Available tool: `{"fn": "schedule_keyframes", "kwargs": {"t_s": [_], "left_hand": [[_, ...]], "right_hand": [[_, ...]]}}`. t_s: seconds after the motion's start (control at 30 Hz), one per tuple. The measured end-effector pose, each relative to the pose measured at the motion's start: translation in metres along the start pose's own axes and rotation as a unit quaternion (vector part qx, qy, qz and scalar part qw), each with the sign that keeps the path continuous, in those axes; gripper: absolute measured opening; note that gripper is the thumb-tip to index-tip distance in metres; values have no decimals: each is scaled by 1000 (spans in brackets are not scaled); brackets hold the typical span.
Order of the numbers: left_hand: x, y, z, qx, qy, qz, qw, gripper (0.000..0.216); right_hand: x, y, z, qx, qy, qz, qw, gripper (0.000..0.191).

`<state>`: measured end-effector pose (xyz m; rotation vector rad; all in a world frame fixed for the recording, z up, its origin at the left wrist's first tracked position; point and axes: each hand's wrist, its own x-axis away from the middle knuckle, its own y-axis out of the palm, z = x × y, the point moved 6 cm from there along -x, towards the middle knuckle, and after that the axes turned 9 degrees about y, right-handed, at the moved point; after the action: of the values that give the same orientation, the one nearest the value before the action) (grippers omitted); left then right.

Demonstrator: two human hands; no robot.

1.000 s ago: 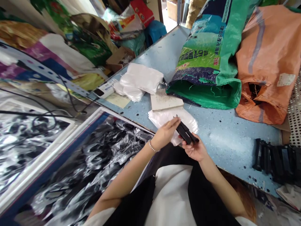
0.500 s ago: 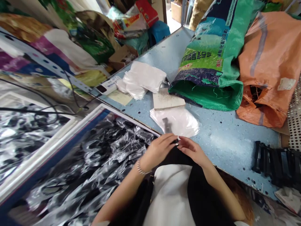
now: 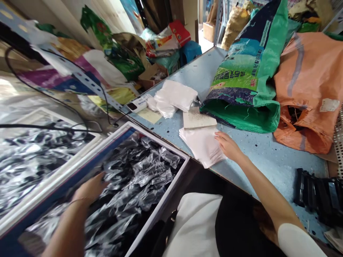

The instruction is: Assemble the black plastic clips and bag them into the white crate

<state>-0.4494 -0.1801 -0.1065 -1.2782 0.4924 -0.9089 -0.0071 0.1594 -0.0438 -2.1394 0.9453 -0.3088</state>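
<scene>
My left hand (image 3: 89, 187) reaches over a wide box (image 3: 158, 214) filled with black pieces in clear plastic bags (image 3: 134, 171). Motion smears its fingers, and I cannot make out whether they hold anything. On the blue table, my right hand (image 3: 227, 147) has its fingertips closed at the right edge of a stack of clear, whitish plastic bags (image 3: 202, 144), pinching a bag there. A flat pale block (image 3: 198, 119) lies across the far end of that stack.
More white bags (image 3: 177, 94) lie behind the block. A green woven sack (image 3: 241, 82) and an orange sack (image 3: 308, 85) lie open-mouthed on the table (image 3: 249, 157). Black parts (image 3: 318, 192) stand at the right. Cables (image 3: 40, 125) cross above a second filled box (image 3: 45, 150).
My hands have parted: the left swung down and left over the box, the right went forward to the bag stack. The dark piece seen over the stack no longer shows there.
</scene>
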Motion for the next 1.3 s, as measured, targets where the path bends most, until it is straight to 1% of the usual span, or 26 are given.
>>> {"fn": "schedule_keyframes", "kwargs": {"t_s": [0.03,0.07,0.1,0.13,0.17,0.2,0.23,0.27,0.3,0.37,0.47,0.57,0.63,0.73,0.8,0.87,0.97,1.03,1.07,1.1,1.13,1.17,1.2,1.23,1.27,1.3], "left_hand": [[-17,7,28,62,8,-6,998,32],[-36,11,63,137,30,4,990,39],[-58,14,100,170,55,2,984,45],[-80,16,137,190,77,-3,979,51],[-102,15,170,194,74,-2,978,54],[-124,12,196,181,49,16,982,55],[-143,10,219,179,26,22,983,53],[-160,9,240,184,25,17,983,52],[-175,8,257,188,21,12,982,51],[-198,13,284,205,26,-15,978,46],[-216,27,307,235,25,-53,970,37],[-222,38,316,277,15,-69,958,35],[-224,40,320,311,10,-71,948,37],[-225,37,326,347,10,-65,936,40],[-222,33,328,348,16,-60,935,41],[-213,28,328,327,27,-54,943,38],[-191,21,323,274,52,-22,960,30],[-175,13,324,208,90,27,974,34],[-168,10,330,173,125,52,976,40],[-163,7,341,146,172,71,972,44],[-158,7,357,135,227,78,961,46],[-155,8,376,146,281,68,946,45],[-154,12,398,182,322,43,928,44],[-154,16,421,237,346,4,908,43],[-156,22,445,308,350,-46,884,45],[-159,27,470,391,335,-104,851,48]], "right_hand": [[-12,7,2,24,-12,-18,999,42],[-21,15,3,49,-21,-38,998,43],[-28,24,4,76,-27,-57,995,42],[-32,32,4,108,-31,-75,991,41],[-33,41,4,143,-35,-90,985,41],[-32,48,3,182,-38,-100,978,41],[-30,54,2,214,-41,-105,970,42],[-26,59,0,237,-43,-101,965,44],[-22,62,-1,251,-43,-93,963,44],[-16,66,-5,263,-39,-74,961,45],[-11,69,-12,269,-26,-57,961,45],[-12,72,-19,273,-12,-60,960,46],[-16,73,-25,272,-4,-63,960,45],[-28,76,-34,266,9,-64,962,45],[-35,80,-39,259,24,-62,964,46],[-38,82,-44,241,31,-59,968,46],[-26,76,-43,175,9,-44,984,39],[-10,61,-31,118,0,-24,993,34],[-1,49,-19,88,10,-6,996,32],[8,35,-3,60,31,18,998,30],[17,19,14,38,57,47,997,29],[26,2,33,21,86,77,993,29],[34,-16,52,10,112,105,988,29],[42,-33,70,5,132,129,983,29],[49,-49,86,4,147,149,978,29],[56,-65,101,4,158,167,973,30]]}}
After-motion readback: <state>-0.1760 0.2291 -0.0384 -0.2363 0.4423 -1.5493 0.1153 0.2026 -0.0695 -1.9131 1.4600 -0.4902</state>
